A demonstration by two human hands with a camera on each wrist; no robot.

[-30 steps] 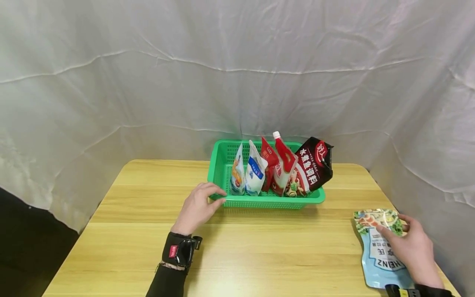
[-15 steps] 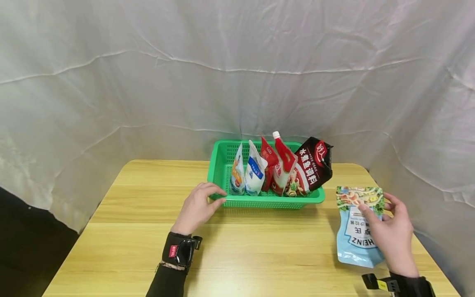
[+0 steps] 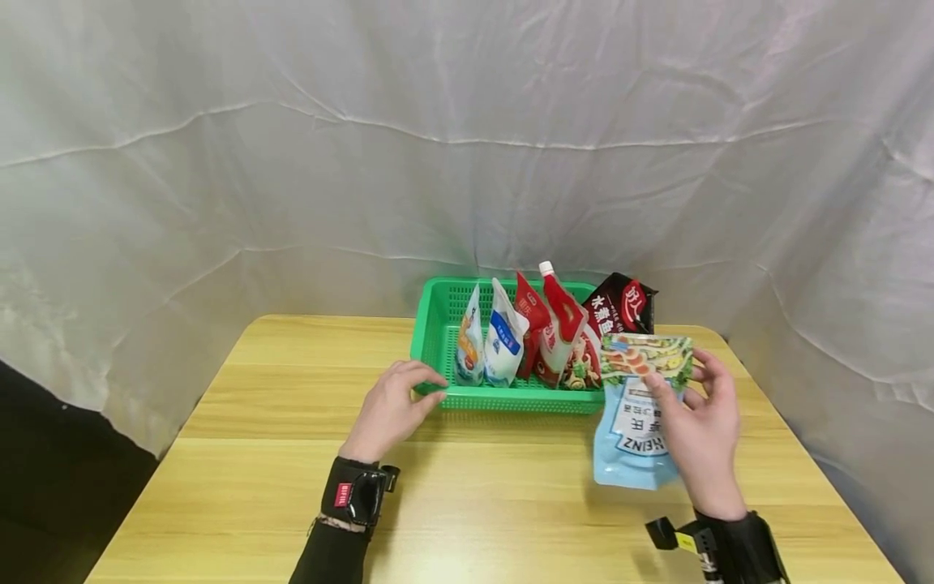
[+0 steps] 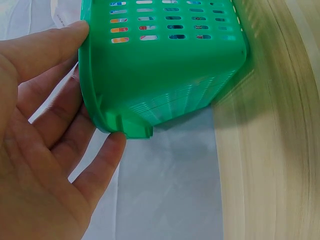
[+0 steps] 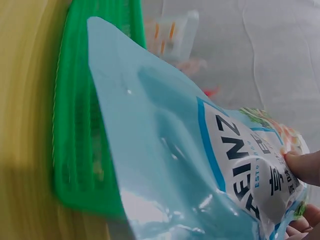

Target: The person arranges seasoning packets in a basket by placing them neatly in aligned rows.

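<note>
My right hand (image 3: 700,430) grips a light-blue "HEINZ" plastic pouch (image 3: 636,414); my left hand (image 3: 390,405) pinches the green slotted plastic basket (image 3: 438,324) rim.

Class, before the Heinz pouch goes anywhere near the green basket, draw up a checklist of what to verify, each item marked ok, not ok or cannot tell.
1. Right hand grips the Heinz pouch: ok.
2. Pouch lifted off the table: ok.
3. Left hand holds the green basket at its corner: ok.
4. Free room at the basket's left end: ok.
5. Room at its right end, beside the dark packet: cannot tell.
</note>
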